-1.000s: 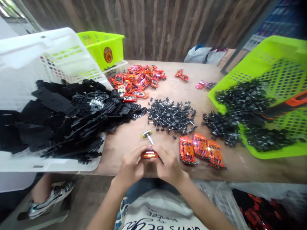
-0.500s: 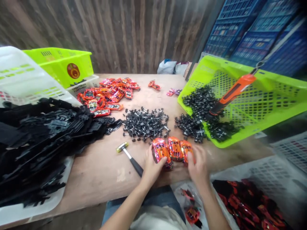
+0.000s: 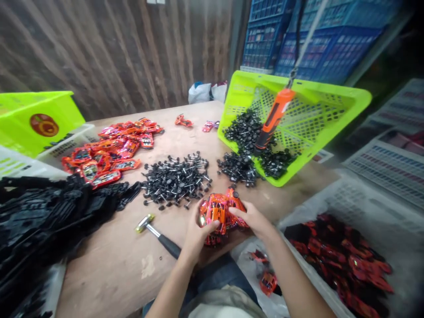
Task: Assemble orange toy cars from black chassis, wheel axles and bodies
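Observation:
Between my hands is a cluster of shiny orange toy cars point(image 3: 217, 210), pressed together at the table's near edge. My left hand point(image 3: 198, 232) is closed around the left side of the cluster, thumb on top. From the right, my right hand point(image 3: 253, 220) grips the other cars, one of them tilted with a black wheel showing. Fingers beneath the cars are hidden. A small hammer point(image 3: 159, 236) with yellow faces and a black handle lies left of my left hand. Just beyond the cars is a heap of black wheels on metal axles point(image 3: 177, 181).
An orange electric screwdriver point(image 3: 275, 118) hangs before a tipped green basket point(image 3: 331, 137) spilling more wheels. Orange car shells point(image 3: 115, 148) and black chassis parts point(image 3: 43, 212) are heaped on the left. A lined white crate point(image 3: 294, 216) at lower right holds red-orange cars.
The view has swung to the right. The cars, lined up side by side before, are now bunched and tilted in my hands, nearer the table's edge.

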Demonstrator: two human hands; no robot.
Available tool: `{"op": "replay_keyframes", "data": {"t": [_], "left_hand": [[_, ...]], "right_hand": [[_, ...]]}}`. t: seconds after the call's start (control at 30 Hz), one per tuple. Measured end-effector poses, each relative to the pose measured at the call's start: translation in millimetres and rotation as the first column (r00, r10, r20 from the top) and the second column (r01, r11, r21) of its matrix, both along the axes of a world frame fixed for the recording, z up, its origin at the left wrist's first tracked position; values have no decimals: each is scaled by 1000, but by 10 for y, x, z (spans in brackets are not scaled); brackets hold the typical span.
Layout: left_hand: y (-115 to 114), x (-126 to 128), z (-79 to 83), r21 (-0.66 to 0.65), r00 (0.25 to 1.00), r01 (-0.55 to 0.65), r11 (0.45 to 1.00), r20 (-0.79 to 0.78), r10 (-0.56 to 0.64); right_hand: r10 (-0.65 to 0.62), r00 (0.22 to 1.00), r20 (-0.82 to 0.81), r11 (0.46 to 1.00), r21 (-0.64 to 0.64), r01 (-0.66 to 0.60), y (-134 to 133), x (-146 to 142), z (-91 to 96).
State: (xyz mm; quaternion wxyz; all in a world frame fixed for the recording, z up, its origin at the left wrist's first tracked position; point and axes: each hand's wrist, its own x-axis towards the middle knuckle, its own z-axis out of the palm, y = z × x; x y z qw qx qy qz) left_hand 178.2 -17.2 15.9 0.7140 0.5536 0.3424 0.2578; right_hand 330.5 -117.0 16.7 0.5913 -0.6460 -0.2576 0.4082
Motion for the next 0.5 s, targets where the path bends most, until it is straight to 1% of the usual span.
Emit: {"op": "replay_keyframes", "data": {"t": [0.03,0.07,0.17,0.23,0.27,0.33,0.37,0.4,0.43,0.47,0.5], "left_hand": [[-14,-15,53,-20,998,54,998,12,-54],[-38,-33,109,-36,995,94,995,25,-93],[-139,-55,268,-34,989,140,990,47,-139],[-227,25,330,23,980,189,982,51,-190],[-297,110,341,56,970,236,970,51,-239],[-531,366,328,108,934,346,932,56,-354],[-701,530,308,120,914,391,912,66,-401],[-899,712,284,138,891,436,890,76,-448],[-1112,905,262,156,857,489,858,94,-506],[-1324,1104,247,148,824,538,830,116,-555],[-1518,1297,242,109,772,607,787,157,-616]], "right_hand": [[-20,1000,6,1000,4,20,-17,-23,24],[-66,998,24,998,17,66,-41,-58,49],[-187,982,31,976,116,182,-189,-168,128],[-252,967,-31,949,190,253,-399,-183,153],[-300,951,-73,930,201,309,-555,-170,148],[-432,890,-146,876,166,453,-969,-129,107],[-507,848,-155,841,127,526,-1208,-112,81],[-580,804,-130,802,83,592,-1452,-99,61],[-642,766,-28,764,49,643,-1683,-91,54],[-669,732,126,741,37,671,-1888,-86,66],[-653,697,295,739,48,672,-2054,-82,98]]}}
